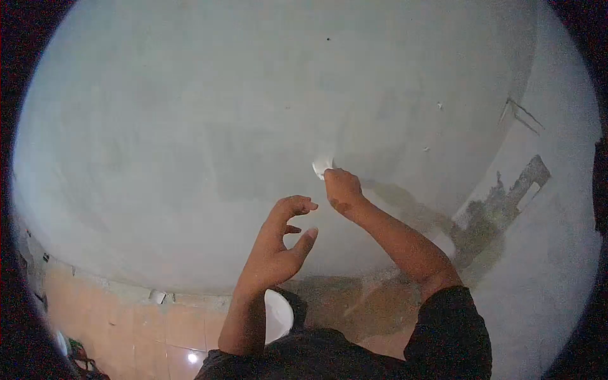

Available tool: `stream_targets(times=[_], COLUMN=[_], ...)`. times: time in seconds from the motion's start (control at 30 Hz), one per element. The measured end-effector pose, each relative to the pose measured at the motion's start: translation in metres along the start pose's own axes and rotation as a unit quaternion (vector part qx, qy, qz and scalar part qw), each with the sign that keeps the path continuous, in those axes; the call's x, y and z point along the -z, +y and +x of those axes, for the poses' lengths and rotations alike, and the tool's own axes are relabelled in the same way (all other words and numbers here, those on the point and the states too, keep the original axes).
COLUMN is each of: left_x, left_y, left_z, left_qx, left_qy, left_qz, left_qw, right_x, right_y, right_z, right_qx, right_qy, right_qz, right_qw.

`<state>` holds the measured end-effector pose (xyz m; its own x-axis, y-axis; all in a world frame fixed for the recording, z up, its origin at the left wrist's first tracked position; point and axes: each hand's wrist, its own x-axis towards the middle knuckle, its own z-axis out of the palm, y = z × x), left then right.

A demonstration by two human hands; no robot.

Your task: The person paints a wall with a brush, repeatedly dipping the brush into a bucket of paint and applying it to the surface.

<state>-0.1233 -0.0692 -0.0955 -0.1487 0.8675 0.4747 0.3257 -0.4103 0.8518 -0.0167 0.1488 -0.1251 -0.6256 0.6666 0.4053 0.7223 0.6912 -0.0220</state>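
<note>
Left hand (278,244) is raised free of the grey wall (190,126), fingers loosely curled and apart, holding nothing; it is best kept clear, or braced on the plaster for balance. The white pad (321,166), small, pale, rounded and partly hidden, lies against the wall near centre, just above the right hand (342,189), whose bunched fingers press it there. Even, flat pressure probably serves better than fingertip force.
</note>
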Motion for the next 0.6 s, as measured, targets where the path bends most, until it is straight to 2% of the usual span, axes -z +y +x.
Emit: stream_targets(times=[0.07,0.13,0.23,0.3,0.4,0.47,0.53,0.6], left_x=[0.003,0.008,0.010,-0.013,-0.010,-0.012,-0.013,-0.014], left_y=[0.003,0.006,0.005,0.007,0.010,0.002,-0.010,-0.026], left_z=[-0.007,-0.012,-0.017,0.015,0.017,0.020,0.015,0.016], left_qx=[0.003,0.014,0.011,0.028,0.035,0.043,0.062,0.092], left_qy=[0.001,-0.006,0.000,-0.004,-0.006,-0.009,-0.029,-0.035], left_qz=[-0.012,-0.003,0.000,0.009,0.016,0.023,0.019,0.042], left_qw=[1.000,1.000,1.000,1.000,0.999,0.999,0.997,0.994], right_x=[0.004,0.020,0.066,0.123,0.173,0.188,0.167,0.101], right_y=[0.011,0.026,0.053,0.081,0.069,0.052,0.047,0.061], right_z=[0.004,0.022,0.061,0.088,0.098,0.089,0.079,0.075], right_qx=[-0.021,-0.083,-0.074,-0.101,-0.095,-0.113,-0.128,-0.053], right_qy=[-0.012,-0.099,0.018,0.112,0.252,0.228,0.201,0.263], right_qz=[0.009,0.006,0.014,0.045,0.062,0.068,0.074,-0.019], right_qw=[1.000,0.992,0.997,0.987,0.961,0.965,0.968,0.963])
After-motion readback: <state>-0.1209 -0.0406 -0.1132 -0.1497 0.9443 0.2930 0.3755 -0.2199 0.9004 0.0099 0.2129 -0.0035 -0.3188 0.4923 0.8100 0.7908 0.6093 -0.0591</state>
